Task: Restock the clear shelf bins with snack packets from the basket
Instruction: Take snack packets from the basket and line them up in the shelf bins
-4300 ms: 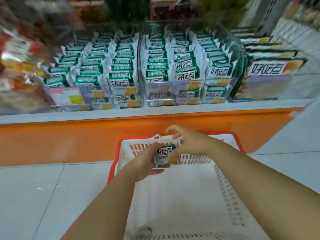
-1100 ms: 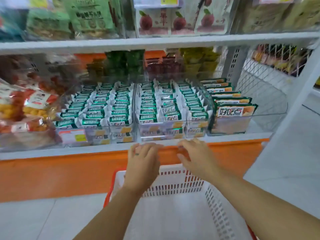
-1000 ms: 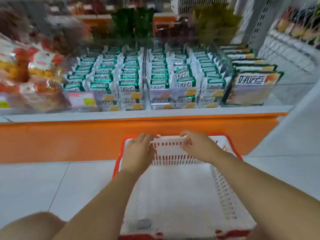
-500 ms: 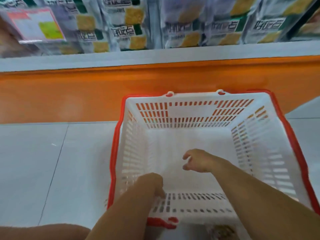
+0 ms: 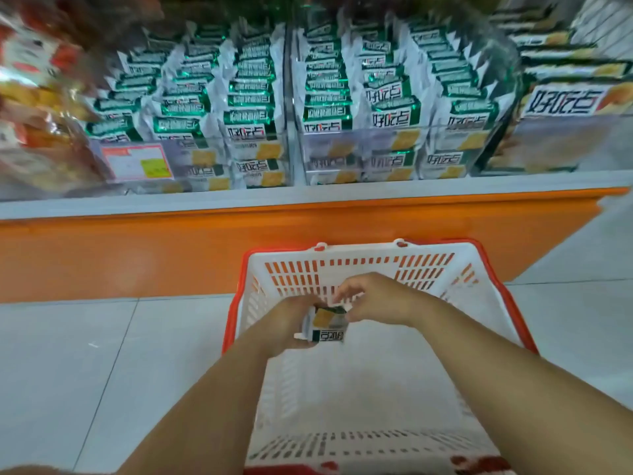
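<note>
A white snack packet (image 5: 325, 325) with a green band hangs over the white, red-rimmed basket (image 5: 359, 269) on the floor. My left hand (image 5: 287, 323) grips its left side, and my right hand (image 5: 376, 299) pinches its upper right edge. Straight ahead, two clear shelf bins, the left bin (image 5: 205, 159) and the right bin (image 5: 387, 149), stand packed with rows of the same green-and-white packets. The basket floor under my hands looks bare.
An orange plinth (image 5: 171, 248) runs under the grey shelf edge. A price label (image 5: 137, 162) hangs on the left bin. Red and yellow bags (image 5: 37, 108) lie at far left, large packets (image 5: 575, 104) in a bin at far right. Grey floor tiles surround the basket.
My hands, low and empty inside the basket half a second ago, have risen holding a packet. The view has tilted up, so the shelf bins show again.
</note>
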